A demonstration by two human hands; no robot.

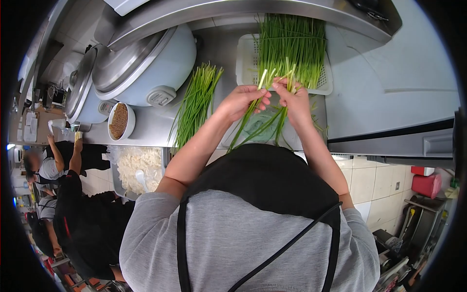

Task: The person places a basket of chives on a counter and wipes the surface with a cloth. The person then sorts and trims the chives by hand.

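My left hand [243, 102] pinches a few green chives, their pale ends up and their leaves trailing toward my apron. Just to the right, my right hand [296, 101] is closed around a small bunch of chives [292, 73] with white ends pointing up. Behind both hands stands a white perforated basket [247, 65] with a thick pile of chives [292, 46] in it. Another bundle of chives [198, 102] lies on the steel counter left of my left arm. Below my hands a greenish, clear plastic bag [260, 125] lies partly hidden under the leaves.
Two large lidded cookers [151, 65] stand at the left, beside a white bowl [127, 129] of brown grains. A tray of white rice-like food [138, 165] sits low at the left. A steel shelf edge [233, 12] crosses above. Other people [78, 219] stand at far left.
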